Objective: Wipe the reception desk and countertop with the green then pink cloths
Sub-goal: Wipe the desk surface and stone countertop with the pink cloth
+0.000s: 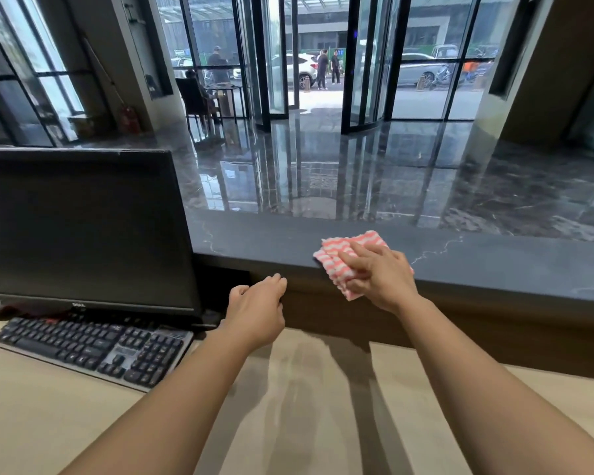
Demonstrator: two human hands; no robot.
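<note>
**Two bare arms are reaching over the pale desk (pixel 48 423) as a pink cloth (pixel 343 250) is working the stone countertop (pixel 494 258)**

Both forearms are stretching forward from the bottom of the view across the beige reception desk. The right hand (pixel 381 275) is bearing down on the pink cloth, a folded pink-and-white striped rag, at the near edge of the raised dark marble countertop. Its fingers are lying over the top of the cloth while the thumb is curling round the part that is hanging over the edge, so the hand is gripping it. The left hand (pixel 258 310) is holding nothing. Its fingers are loosely bent and are pointing toward the brown panel below the countertop. Whether they are touching that panel cannot be told.

To the left, a black monitor (pixel 83 228) is standing dark, with the brand "DELL" showing on its lower bezel. A black keyboard (pixel 93 347) is lying in front of it on the desk. Beyond the countertop, a polished dark floor (pixel 323 173) is reflecting a glass revolving door (pixel 319 63), and people and parked cars are showing outside.
</note>
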